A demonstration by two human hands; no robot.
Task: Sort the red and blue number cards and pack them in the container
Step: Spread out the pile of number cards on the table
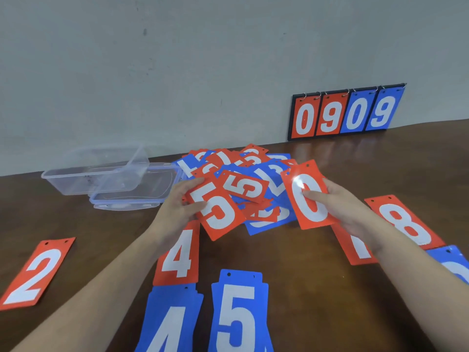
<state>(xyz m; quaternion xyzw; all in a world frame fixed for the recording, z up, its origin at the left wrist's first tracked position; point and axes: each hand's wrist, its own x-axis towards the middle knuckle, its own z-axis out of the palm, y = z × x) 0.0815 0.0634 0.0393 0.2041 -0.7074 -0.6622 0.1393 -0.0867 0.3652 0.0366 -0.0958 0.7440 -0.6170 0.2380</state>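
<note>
On brown table point(317, 288), against grey wall: loose heap of red and blue number cards point(256, 174) at centre, overlapping every which way. Just in front of heap, left hand point(177, 204) curled round left edge of red 5 card point(215, 212), thumb on face, fingers behind, card lifted and tilted. Beside it, right hand point(345, 209) pinching red 0 card point(308, 196), thumb pressed across white digit, fingers underneath, card raised over heap's right edge. Lying flat nearer: red 2 card point(38, 273) far left, well apart from others; red 4 card point(179, 255) partly under left forearm; blue 4 card point(172, 323) just below it, touching; blue 5 card point(239, 313) beside that, apparently a small stack. Under right wrist, red 7 card point(355, 247), mostly hidden; beside it red 8 card point(406, 224); at right edge a blue card point(454, 262), digit cut off. Back left, clear plastic container point(96, 176) with nothing visible inside, its blue-rimmed lid point(137, 191) flat just beside, touching heap's left edge. Far right, leaning on wall: ring-bound scoreboard point(345, 113) showing 0 9 in red, 0 9 in blue.
</note>
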